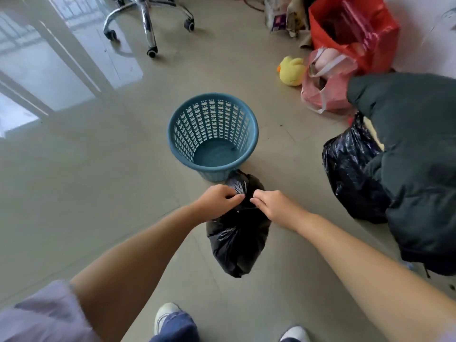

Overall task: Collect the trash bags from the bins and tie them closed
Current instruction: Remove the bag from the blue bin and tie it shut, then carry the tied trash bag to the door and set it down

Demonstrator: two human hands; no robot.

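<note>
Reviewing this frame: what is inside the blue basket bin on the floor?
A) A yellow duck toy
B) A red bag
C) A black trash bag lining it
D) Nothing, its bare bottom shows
D: the blue basket bin stands empty with its bottom visible, while both hands, left hand and right hand, pinch the top of the black trash bag in front of it.

things on the shiny grey tile floor

a round blue plastic basket with holes stands in the middle, and a small black plastic trash bag sits just in front of it. a bigger black plastic bag lies to the right. a soft yellow duck toy, a pink plastic bag and a red plastic bag sit further back. a silver chair base with wheels stands at the top.
</note>
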